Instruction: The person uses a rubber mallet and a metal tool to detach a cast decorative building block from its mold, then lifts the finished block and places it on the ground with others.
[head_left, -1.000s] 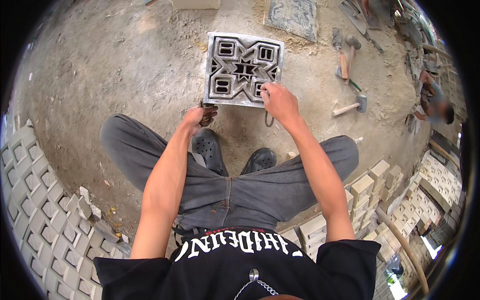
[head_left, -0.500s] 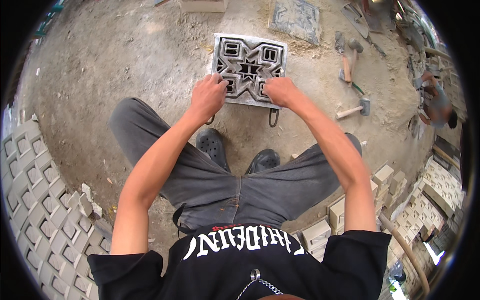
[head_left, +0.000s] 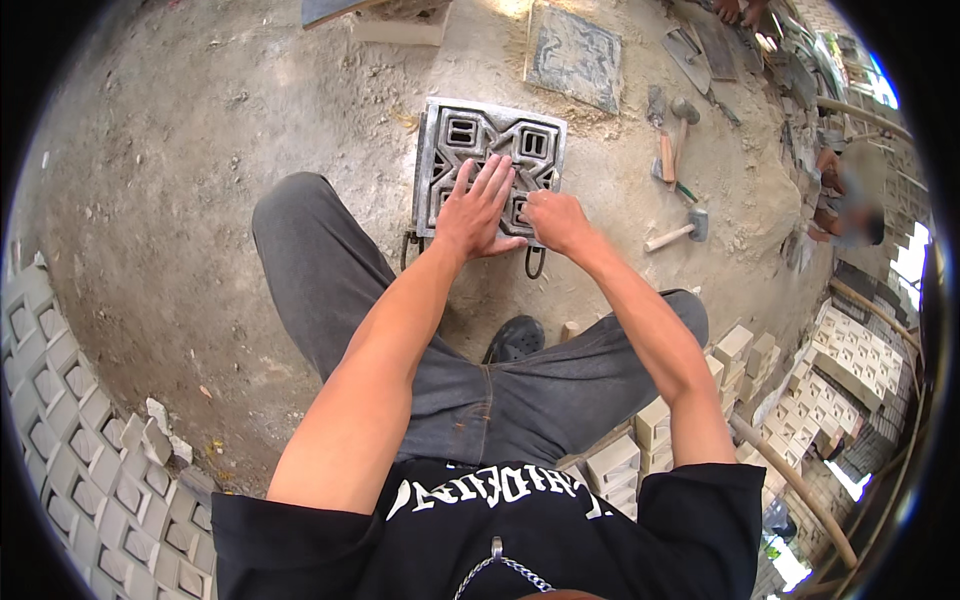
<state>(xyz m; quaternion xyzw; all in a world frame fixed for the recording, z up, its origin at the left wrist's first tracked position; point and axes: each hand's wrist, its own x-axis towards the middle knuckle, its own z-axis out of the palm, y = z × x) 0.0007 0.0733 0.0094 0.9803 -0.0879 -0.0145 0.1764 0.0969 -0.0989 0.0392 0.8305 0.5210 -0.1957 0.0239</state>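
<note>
Hands on a square metal mould (head_left: 488,160), seen from above. Mould lies flat on sandy ground (head_left: 200,180), just ahead of the person's feet; its top shows a cut-out pattern of bars & small rectangular openings. Two dark loop handles hang at its near edge, one at the left corner, one near the middle.

Left hand (head_left: 476,208): open wide, fingers spread & laid flat across the mould's pattern, palm down, gripping nothing. Right hand (head_left: 553,218): fingers curled narrow, pressed on the mould's near right part, touching it; whether anything is pinched inside cannot be told. The two hands sit just beside each other.

Person crouches, grey trousers, black shirt w/ white print, dark shoe (head_left: 514,338) below the mould.

Surroundings: a flat grey patterned slab (head_left: 574,56) lies beyond the mould, apart from it. Right of the mould, a mallet w/ wooden handle (head_left: 670,140) & a hammer (head_left: 676,232) lie on the ground. Pale patterned blocks (head_left: 80,440) are stacked at lower left; more pale blocks (head_left: 730,350) at right, near the person's right knee. Another person (head_left: 845,200) sits at far right, blurred.
</note>
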